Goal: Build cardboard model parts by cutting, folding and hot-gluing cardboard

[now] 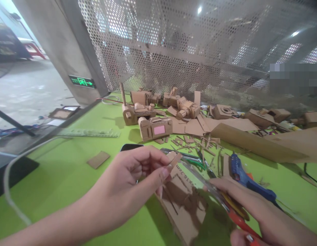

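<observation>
My left hand point(143, 174) pinches a small cardboard strip point(175, 160) between thumb and fingers. On the right, my right hand point(248, 201) is closed around red-handled scissors point(236, 218), whose blades point up and left towards the strip. Beneath my hands lies a larger cardboard piece point(190, 222) with printed text and cut marks. A blue glue gun point(253, 182) rests on the green table just beyond my right hand. Near the blades are a dark-handled knife point(207, 165) and a green-edged tool point(199, 163).
Several cardboard camera models, one with a pink panel point(159, 129), stand behind cardboard scraps point(194, 141). A clear ruler point(89, 133) and cardboard square point(98, 160) lie left. A brown sheet point(250, 143) extends right; a perforated metal screen point(173, 51) borders the table's back.
</observation>
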`<state>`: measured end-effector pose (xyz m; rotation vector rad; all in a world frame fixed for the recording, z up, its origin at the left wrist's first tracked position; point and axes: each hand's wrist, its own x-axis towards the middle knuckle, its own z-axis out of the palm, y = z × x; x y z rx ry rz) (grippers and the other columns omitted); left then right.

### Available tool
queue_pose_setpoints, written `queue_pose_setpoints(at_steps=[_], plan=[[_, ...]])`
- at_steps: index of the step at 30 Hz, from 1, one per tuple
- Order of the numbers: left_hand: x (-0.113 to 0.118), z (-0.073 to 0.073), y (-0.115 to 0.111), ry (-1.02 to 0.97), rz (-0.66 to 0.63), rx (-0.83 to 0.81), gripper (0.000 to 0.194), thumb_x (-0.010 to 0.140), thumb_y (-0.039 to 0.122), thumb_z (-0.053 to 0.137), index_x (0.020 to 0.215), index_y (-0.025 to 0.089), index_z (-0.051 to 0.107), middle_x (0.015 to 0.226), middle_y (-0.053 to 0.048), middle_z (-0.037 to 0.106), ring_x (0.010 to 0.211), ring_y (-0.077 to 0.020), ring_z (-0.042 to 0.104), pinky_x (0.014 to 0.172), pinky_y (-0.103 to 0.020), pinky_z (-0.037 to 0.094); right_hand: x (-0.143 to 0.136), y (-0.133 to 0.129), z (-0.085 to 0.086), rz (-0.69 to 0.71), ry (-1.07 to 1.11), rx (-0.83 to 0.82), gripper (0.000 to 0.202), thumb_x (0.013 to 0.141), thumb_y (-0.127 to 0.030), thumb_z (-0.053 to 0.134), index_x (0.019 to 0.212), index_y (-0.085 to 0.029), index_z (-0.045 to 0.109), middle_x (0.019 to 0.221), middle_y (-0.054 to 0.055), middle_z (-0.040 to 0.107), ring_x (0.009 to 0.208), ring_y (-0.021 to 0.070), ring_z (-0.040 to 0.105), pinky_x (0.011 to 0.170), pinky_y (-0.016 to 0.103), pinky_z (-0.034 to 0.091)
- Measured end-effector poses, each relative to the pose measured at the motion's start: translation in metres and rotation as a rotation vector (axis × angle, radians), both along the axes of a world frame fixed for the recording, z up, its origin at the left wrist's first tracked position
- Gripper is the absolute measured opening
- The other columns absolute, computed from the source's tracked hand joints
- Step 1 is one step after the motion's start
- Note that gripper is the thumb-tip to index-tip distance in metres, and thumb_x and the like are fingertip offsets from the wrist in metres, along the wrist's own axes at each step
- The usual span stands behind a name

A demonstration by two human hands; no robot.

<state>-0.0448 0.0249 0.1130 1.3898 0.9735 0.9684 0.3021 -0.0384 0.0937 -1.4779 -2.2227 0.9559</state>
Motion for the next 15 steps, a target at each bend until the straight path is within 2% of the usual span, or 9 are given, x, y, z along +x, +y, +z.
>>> queue_pose_setpoints(at_steps=[1,3,6,9,11,15], plan=[[0.0,0.0,0.0,-0.002,0.007,-0.009,0.012,0.101,0.031,0.079,0.095,0.021,0.079,0.071,0.001,0.075,0.058,-0.0122,0.064,0.049,-0.02,0.048,-0.002,0.0,0.0,0.002,-0.001,-0.012,0.087,0.094,-0.044,0.089,0.173,-0.055,0.052,0.161,0.003,0.075,0.127,0.0414,0.085,0.081,0.035,0.078],[0.001,-0.001,0.0,-0.004,0.012,-0.018,0.012,0.099,0.032,0.08,0.094,0.021,0.078,0.072,0.0,0.076,0.058,-0.013,0.064,0.05,-0.021,0.049,-0.007,0.001,0.001,0.001,0.022,0.028,0.088,0.092,-0.049,0.092,0.17,-0.06,0.054,0.161,0.0,0.076,0.135,0.0433,0.081,0.083,0.037,0.079],[0.002,0.0,0.001,0.001,0.002,-0.014,0.013,0.097,0.031,0.082,0.092,0.021,0.078,0.071,0.0,0.076,0.057,-0.0132,0.064,0.051,-0.022,0.05,-0.015,0.005,0.006,0.018,0.056,0.113,0.093,0.086,-0.049,0.1,0.166,-0.067,0.055,0.15,-0.003,0.083,0.128,0.041,0.084,0.074,0.034,0.08],[0.002,0.002,0.001,0.0,0.003,-0.003,0.013,0.098,0.032,0.081,0.092,0.021,0.079,0.07,0.0,0.076,0.057,-0.0127,0.064,0.05,-0.021,0.05,-0.019,0.008,0.009,0.021,0.122,0.148,0.087,0.087,-0.048,0.099,0.164,-0.063,0.061,0.135,0.0,0.089,0.121,0.0403,0.087,0.069,0.033,0.08],[0.003,0.004,0.001,0.007,0.005,0.002,0.011,0.097,0.03,0.08,0.091,0.021,0.08,0.07,0.001,0.076,0.056,-0.0123,0.064,0.049,-0.02,0.049,-0.018,0.008,0.009,0.018,0.123,0.137,0.081,0.09,-0.049,0.096,0.164,-0.059,0.063,0.13,0.002,0.091,0.127,0.0414,0.085,0.072,0.034,0.08],[0.004,0.005,0.0,-0.004,0.005,-0.005,0.008,0.095,0.025,0.079,0.09,0.02,0.08,0.068,0.002,0.073,0.055,-0.011,0.063,0.048,-0.018,0.048,-0.012,0.004,0.004,0.007,0.038,0.124,0.07,0.099,-0.054,0.084,0.165,-0.06,0.061,0.15,0.001,0.083,0.136,0.0419,0.08,0.084,0.037,0.079]])
